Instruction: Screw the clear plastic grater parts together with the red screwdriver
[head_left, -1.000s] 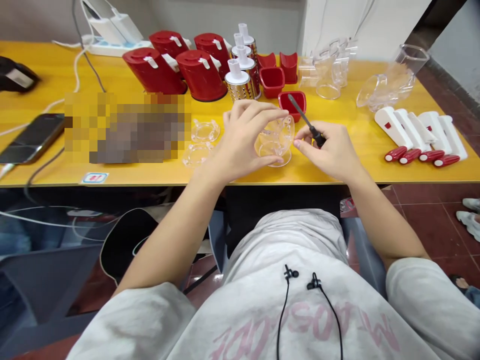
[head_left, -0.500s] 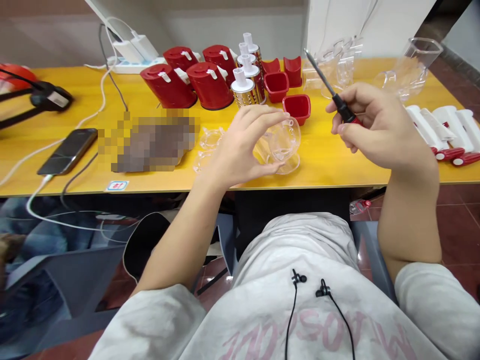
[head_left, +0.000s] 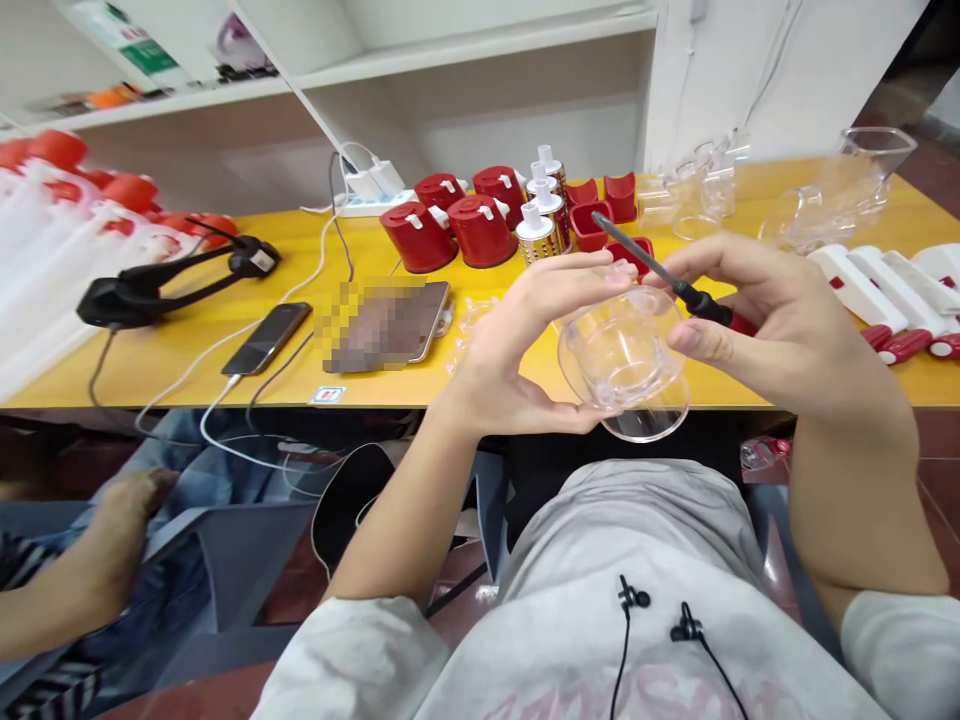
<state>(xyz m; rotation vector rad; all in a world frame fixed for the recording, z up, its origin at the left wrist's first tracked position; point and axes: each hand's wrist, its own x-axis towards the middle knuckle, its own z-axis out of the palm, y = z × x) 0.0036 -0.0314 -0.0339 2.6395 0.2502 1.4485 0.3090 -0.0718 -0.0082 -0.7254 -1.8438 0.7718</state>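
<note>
Our left grip (head_left: 517,345) carries the main risk: it is half closed, cupping a clear plastic bowl (head_left: 622,375) with no firm clamp, so the smooth plastic could slip and fall past the front edge of the table (head_left: 75,370) to the floor. Our right grip (head_left: 772,330) is closed on the black-and-red handle of a screwdriver (head_left: 701,303), with its thumb at the bowl's rim. The steel shaft points up and left, just above the rim, so a sudden twist could scratch the plastic or jab our left fingers (head_left: 592,275). The bowl is held in the air between both grips, tilted, over the table's front edge. Beyond it, at upper middle, stand red pots (head_left: 480,232) and steel grater drums (head_left: 538,242); clear jugs (head_left: 840,190) sit at upper right.
</note>
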